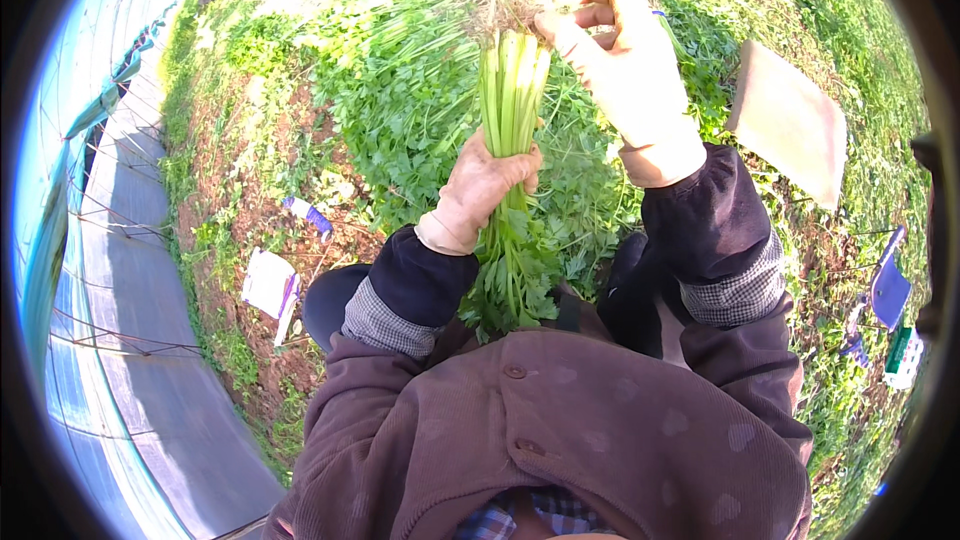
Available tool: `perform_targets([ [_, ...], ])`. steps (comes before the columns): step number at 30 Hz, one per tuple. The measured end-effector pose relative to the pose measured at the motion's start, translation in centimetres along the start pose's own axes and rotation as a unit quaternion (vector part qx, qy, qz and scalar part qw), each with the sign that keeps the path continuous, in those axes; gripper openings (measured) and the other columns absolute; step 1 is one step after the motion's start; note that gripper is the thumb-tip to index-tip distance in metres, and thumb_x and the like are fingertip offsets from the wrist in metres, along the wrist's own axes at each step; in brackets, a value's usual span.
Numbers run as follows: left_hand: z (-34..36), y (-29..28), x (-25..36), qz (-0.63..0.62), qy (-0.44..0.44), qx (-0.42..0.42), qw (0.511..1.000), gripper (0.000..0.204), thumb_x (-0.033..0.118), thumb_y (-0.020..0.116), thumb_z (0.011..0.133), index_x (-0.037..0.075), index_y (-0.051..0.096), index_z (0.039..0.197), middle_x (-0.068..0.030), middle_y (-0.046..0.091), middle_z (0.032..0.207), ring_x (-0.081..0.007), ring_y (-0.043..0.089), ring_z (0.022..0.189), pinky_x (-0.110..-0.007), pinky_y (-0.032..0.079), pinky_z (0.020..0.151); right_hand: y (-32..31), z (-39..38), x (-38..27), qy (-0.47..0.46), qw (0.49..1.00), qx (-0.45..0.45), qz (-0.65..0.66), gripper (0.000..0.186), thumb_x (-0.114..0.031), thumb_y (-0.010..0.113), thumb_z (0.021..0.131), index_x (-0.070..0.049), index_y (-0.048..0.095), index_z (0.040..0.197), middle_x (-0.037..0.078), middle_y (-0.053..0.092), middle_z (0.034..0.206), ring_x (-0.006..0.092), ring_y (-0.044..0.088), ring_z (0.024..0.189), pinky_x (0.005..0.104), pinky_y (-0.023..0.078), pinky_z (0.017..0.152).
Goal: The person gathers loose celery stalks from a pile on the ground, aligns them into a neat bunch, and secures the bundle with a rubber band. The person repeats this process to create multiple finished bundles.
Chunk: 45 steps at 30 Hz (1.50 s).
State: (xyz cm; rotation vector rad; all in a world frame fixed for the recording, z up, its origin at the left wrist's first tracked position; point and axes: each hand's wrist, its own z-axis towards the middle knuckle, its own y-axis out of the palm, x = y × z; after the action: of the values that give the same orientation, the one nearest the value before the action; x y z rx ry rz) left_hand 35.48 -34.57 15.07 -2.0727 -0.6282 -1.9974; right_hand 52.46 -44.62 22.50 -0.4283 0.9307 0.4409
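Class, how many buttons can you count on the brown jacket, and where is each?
2: the first button on the jacket's front, the second button lower in the picture, nearer the checked cloth. More may be hidden.

Bright, washed-out highlights (edges bowed).

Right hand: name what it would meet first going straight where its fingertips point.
The stringy roots of the green bunch, most likely; the hand seems close or touching, though depth is unclear.

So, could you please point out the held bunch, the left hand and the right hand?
Held bunch (513, 110): head view, on its stalks.
Left hand (481, 183): head view, on its middle.
Right hand (630, 72): head view, on its middle.
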Motion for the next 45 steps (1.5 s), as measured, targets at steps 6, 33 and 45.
perform_targets([
  [6,0.3,-0.2,-0.5,0.121,-0.047,0.056,0.990,0.027,-0.002,0.063,0.085,0.003,0.055,0.110,-0.0031,0.060,0.081,-0.0146,0.059,0.064,-0.029,0.050,0.057,1.1,0.9,1.0,-0.353,0.856,-0.155,-0.345,0.052,-0.033,0.075,0.078,-0.008,0.062,0.121,0.015,0.063,0.132,0.0360,0.047,0.134,0.0469,0.040,0.106],
  [33,0.2,-0.6,0.7,0.250,0.232,0.012,0.940,0.090,0.023,0.079,0.087,0.002,0.023,0.154,-0.0155,0.041,0.150,-0.0242,0.039,0.138,-0.038,0.033,0.116,5.0,-1.9,-4.0,0.106,0.969,-0.124,0.188,0.029,0.002,0.070,0.087,0.001,0.066,0.116,0.009,0.072,0.099,0.0155,0.069,0.086,0.0290,0.057,0.081],
  [45,-7.3,-26.1,9.6,0.574,0.270,0.250,0.731,0.031,0.031,0.045,0.107,0.004,0.058,0.101,-0.0045,0.068,0.088,-0.0147,0.063,0.080,-0.030,0.047,0.062,17.7,1.1,-6.1,-0.058,0.894,-0.339,0.289,0.054,-0.028,0.062,0.100,-0.002,0.047,0.145,0.013,0.053,0.146,0.0268,0.046,0.139,0.0428,0.033,0.117],
])
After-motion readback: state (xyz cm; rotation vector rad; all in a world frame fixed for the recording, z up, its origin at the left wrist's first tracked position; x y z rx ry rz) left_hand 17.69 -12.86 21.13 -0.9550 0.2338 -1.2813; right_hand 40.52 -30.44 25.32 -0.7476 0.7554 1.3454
